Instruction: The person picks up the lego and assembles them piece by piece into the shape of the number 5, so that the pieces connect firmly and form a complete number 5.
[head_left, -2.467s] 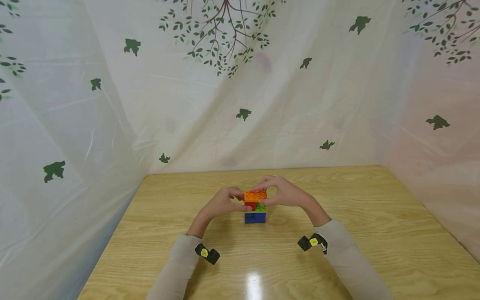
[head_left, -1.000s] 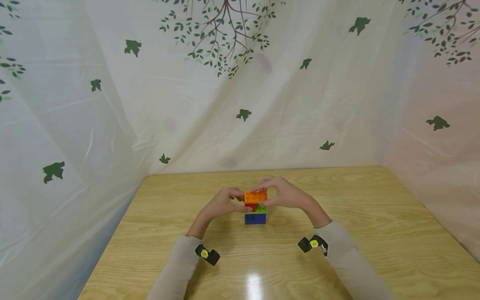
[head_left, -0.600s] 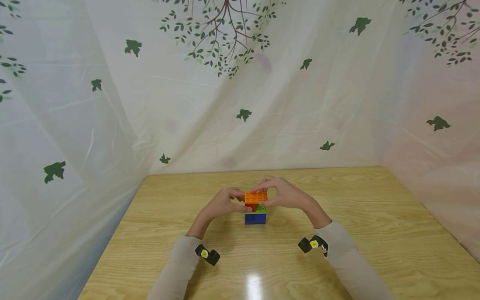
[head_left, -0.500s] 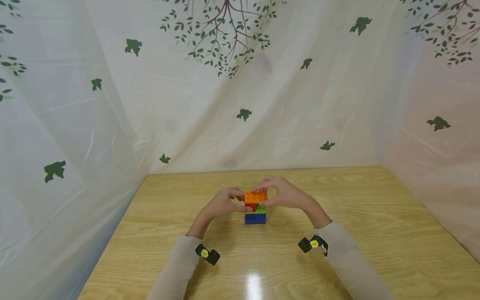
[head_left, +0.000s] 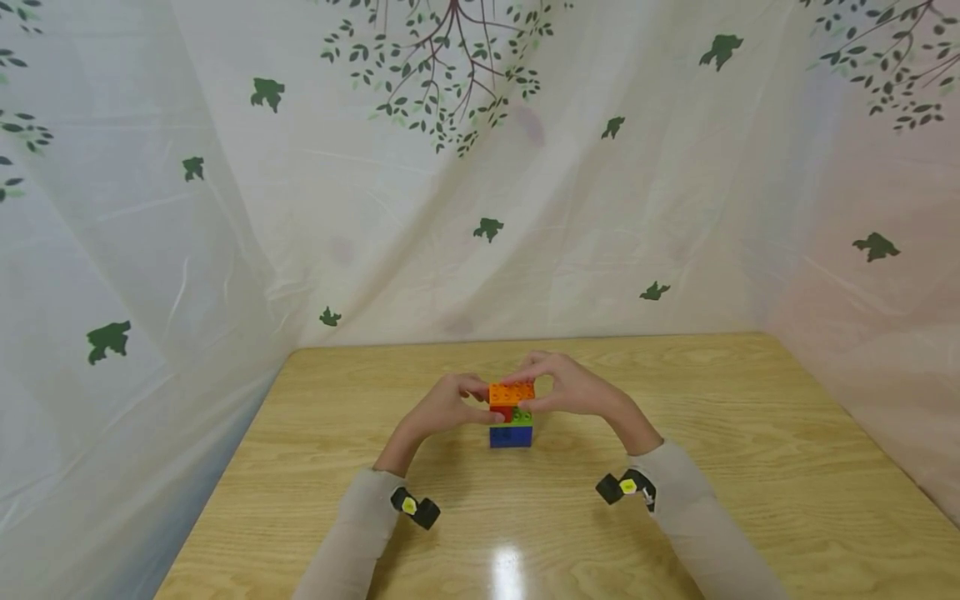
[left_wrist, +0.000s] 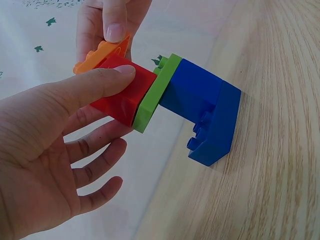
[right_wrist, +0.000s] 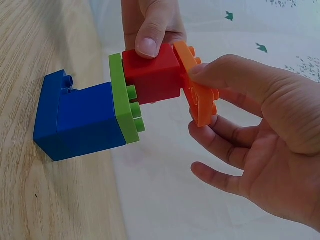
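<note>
A small tower of toy building bricks stands at mid-table. Its base is a blue brick [left_wrist: 215, 132], with a second blue brick [right_wrist: 90, 115] set on one end so that studs show beside it. Over that lies a thin green brick [left_wrist: 157, 95], then a red brick [right_wrist: 152, 75] at its left end. A thin orange brick [head_left: 512, 395] tops the red one and juts out to the right above the green studs. My left hand [head_left: 442, 408] pinches the red brick, thumb on its near face. My right hand [head_left: 573, 385] pinches the orange brick's overhanging part between thumb and fingers.
The light wooden table [head_left: 337, 392] reaches back to a pale hanging sheet [head_left: 420, 275] printed with leaves and birds. Black wrist cameras [head_left: 416, 508] sit on both sleeves, close in front of the tower.
</note>
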